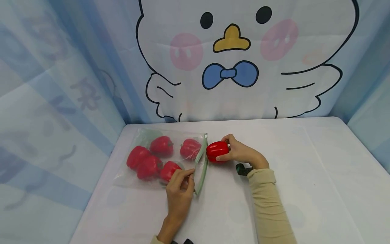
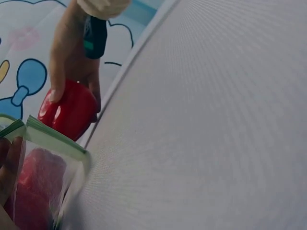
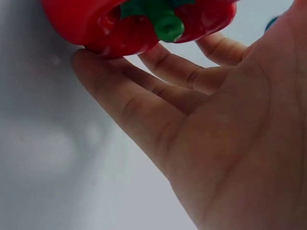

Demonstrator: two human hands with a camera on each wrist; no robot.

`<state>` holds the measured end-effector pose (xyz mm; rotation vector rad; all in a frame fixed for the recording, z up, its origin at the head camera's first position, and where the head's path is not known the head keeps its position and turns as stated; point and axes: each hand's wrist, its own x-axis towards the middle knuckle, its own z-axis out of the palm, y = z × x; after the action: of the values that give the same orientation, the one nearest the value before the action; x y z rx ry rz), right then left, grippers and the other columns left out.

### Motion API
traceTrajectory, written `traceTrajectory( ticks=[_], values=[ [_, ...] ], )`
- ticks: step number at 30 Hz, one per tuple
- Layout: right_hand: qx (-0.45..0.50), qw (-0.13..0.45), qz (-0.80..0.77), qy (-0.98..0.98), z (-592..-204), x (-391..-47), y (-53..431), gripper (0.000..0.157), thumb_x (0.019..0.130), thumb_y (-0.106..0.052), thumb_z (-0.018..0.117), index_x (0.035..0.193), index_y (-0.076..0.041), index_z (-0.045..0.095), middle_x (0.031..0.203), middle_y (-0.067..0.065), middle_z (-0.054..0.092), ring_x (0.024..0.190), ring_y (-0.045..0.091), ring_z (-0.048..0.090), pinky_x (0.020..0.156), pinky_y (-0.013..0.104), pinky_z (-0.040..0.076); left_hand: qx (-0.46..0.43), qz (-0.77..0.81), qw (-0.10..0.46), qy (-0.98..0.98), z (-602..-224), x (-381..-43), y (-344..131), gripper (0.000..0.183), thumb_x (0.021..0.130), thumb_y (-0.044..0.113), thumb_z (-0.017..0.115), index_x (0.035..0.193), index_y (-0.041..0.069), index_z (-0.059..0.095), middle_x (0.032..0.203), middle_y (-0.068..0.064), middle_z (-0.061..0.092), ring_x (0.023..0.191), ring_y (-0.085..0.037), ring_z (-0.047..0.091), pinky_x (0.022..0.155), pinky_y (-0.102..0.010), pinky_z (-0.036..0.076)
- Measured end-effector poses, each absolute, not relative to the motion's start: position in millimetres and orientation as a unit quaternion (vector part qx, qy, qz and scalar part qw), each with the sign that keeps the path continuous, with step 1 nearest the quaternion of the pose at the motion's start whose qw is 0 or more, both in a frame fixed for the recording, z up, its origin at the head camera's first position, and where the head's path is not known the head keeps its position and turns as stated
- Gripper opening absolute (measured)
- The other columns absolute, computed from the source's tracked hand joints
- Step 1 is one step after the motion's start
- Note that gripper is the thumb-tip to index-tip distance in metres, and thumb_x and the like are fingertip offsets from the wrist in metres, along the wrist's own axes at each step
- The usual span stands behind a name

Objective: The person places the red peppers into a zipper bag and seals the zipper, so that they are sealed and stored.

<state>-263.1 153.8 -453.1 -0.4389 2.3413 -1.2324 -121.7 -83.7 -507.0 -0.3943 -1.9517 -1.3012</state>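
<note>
A shiny red bell pepper [image 1: 217, 151] is gripped by my right hand [image 1: 240, 151], thumb on the near side and fingers round the far side. Its green stem [image 3: 165, 24] points toward the palm in the right wrist view. Just left of it lies a clear zip bag [image 1: 122, 178] with a green-edged mouth [image 1: 203, 173] facing the pepper. My left hand [image 1: 179, 195] pinches the near part of that mouth. Several red bell peppers [image 1: 162, 146] lie inside the bag, one [image 1: 190, 149] close to the opening. In the left wrist view the mouth [image 2: 57, 136] gapes below the held pepper [image 2: 69, 110].
A white table [image 1: 304, 189] carries the bag at its left side. Behind its far edge hangs a curtain [image 1: 231, 101] with a cartoon bird. A dark wrist device [image 1: 243, 169] sits at my right wrist, by the beige sleeve [image 1: 268, 200].
</note>
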Motion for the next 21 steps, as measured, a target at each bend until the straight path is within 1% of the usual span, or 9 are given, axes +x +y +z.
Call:
traceTrajectory(
  ticks=[4, 10, 14, 18, 21],
  values=[
    [-0.163, 0.223, -0.451, 0.848, -453.6, -262.3, 146.9, 0.079, 0.089, -0.03, 0.079, 0.142, -0.001, 0.029, 0.141, 0.024, 0.049, 0.127, 0.036, 0.054, 0.105, 0.045, 0.054, -0.155, -0.508, 0.371, -0.761, -506.5, -121.7, -83.0, 0.032, 0.084, -0.018, 0.071, 0.108, 0.003, 0.076, 0.088, -0.005, 0.068, 0.067, -0.011, 0.057, 0.056, -0.015, 0.05],
    [-0.16, 0.211, -0.444, 0.856, -453.3, -259.4, 137.2, 0.079, 0.089, -0.031, 0.079, 0.142, -0.001, 0.028, 0.141, 0.024, 0.049, 0.128, 0.036, 0.054, 0.106, 0.047, 0.054, -0.159, -0.505, 0.375, -0.761, -506.1, -120.9, -82.6, 0.028, 0.089, -0.014, 0.069, 0.109, 0.005, 0.076, 0.087, -0.007, 0.068, 0.066, -0.011, 0.056, 0.056, -0.016, 0.05],
    [-0.157, 0.195, -0.444, 0.86, -454.8, -259.7, 131.0, 0.078, 0.089, -0.031, 0.08, 0.141, 0.0, 0.03, 0.14, 0.023, 0.049, 0.129, 0.037, 0.053, 0.105, 0.047, 0.054, -0.162, -0.504, 0.376, -0.76, -505.9, -121.1, -82.6, 0.028, 0.089, -0.013, 0.069, 0.109, 0.005, 0.076, 0.087, -0.007, 0.068, 0.066, -0.011, 0.055, 0.056, -0.016, 0.049],
    [-0.159, 0.178, -0.452, 0.859, -457.0, -260.6, 123.5, 0.076, 0.088, -0.029, 0.081, 0.138, 0.001, 0.033, 0.138, 0.022, 0.049, 0.127, 0.036, 0.054, 0.102, 0.044, 0.055, -0.163, -0.506, 0.374, -0.76, -505.8, -121.4, -82.7, 0.026, 0.088, -0.014, 0.069, 0.108, 0.001, 0.076, 0.088, -0.007, 0.068, 0.065, -0.011, 0.056, 0.057, -0.014, 0.049],
    [-0.163, 0.16, -0.451, 0.863, -457.8, -260.2, 117.5, 0.075, 0.086, -0.03, 0.083, 0.136, 0.0, 0.035, 0.134, 0.02, 0.051, 0.123, 0.034, 0.057, 0.099, 0.043, 0.056, -0.162, -0.511, 0.37, -0.759, -506.0, -121.3, -82.4, 0.028, 0.086, -0.017, 0.07, 0.107, -0.001, 0.075, 0.089, -0.007, 0.068, 0.064, -0.011, 0.057, 0.057, -0.013, 0.05]
  ],
)
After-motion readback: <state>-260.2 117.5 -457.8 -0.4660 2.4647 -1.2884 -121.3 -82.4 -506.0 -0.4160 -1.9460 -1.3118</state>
